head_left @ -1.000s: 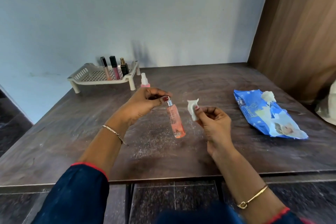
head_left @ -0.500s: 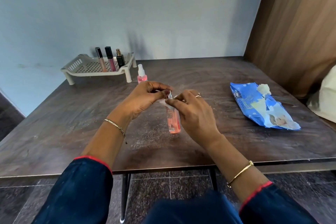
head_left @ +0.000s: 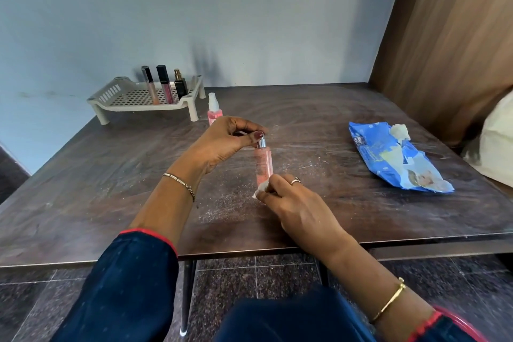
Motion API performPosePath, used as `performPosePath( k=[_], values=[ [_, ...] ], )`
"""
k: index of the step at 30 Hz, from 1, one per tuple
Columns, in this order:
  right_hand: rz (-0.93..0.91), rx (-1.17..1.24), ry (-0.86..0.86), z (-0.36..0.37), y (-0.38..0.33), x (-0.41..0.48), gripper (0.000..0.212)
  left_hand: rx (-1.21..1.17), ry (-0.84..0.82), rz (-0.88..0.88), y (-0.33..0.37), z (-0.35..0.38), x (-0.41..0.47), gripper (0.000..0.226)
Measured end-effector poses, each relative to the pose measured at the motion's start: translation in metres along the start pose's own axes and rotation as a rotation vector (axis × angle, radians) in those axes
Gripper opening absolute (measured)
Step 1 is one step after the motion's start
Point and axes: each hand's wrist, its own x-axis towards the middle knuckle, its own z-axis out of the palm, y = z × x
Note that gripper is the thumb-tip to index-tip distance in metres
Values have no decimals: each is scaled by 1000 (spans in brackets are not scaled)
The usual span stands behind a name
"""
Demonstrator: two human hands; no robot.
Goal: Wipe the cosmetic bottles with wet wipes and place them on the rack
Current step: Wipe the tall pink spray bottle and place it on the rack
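In the middle of the frame my left hand (head_left: 222, 141) pinches the pink bottle (head_left: 263, 165) by its silver top. My right hand (head_left: 291, 200) squeezes a wet wipe (head_left: 261, 190) around its bottom. I should rub gently all around, holding the top tight.

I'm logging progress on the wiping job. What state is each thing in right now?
Pink bottle: upright, held at the cap by the left hand.
Wet wipe: bunched in the right hand, against the bottle's base.
Spray bottle: standing on the table, off the rack.
Rack: three cosmetics standing in it.
Wipes pack: open, one wipe sticking out.
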Motion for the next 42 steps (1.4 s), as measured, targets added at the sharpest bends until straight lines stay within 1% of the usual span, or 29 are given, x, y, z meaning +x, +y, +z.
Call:
performPosePath(
  k=[4,8,10,13,14,16,18,20,22,25,28,31,34,36,38,40,42],
  values=[
    [25,34,-9,1,-1,0,20,10,-16,24,3,0,-1,11],
    [81,63,97,-9,12,24,26,20,-11,29,11,4,-1,14],
    [102,55,146,-14,19,40,23,41,-17,40,14,6,-3,14],
    [95,31,174,-16,23,48,16,104,-25,50,12,9,-4,14],
    [93,27,185,-15,23,45,18,106,-20,51,10,10,-5,15],
    [88,23,213,-13,22,37,27,94,-2,46,8,11,-4,15],
    [81,33,192,-9,18,28,37,98,14,35,8,13,-4,14],
    [81,46,143,-7,12,18,41,110,26,26,9,15,-4,13],
    [86,66,97,-8,7,7,39,111,31,16,11,17,-5,12],
    [73,75,15,-11,1,-5,31,107,27,-7,15,14,-7,13],
    [64,77,-34,-12,1,-7,30,129,35,-29,20,12,-9,20],
    [80,88,-5,-16,10,4,31,134,52,-43,25,11,-10,28],
    [91,38,108,-23,16,23,29,134,67,-43,30,14,-13,29],
    [93,7,182,-27,15,31,27,195,93,-43,32,16,-13,28],
    [95,-9,219,-26,14,30,28,249,114,-44,32,18,-13,28],
    [98,-20,202,-22,13,23,34,249,121,-41,32,20,-13,30],
    [83,-9,127,-18,10,12,40,234,125,-38,32,22,-14,31]
  ],
)
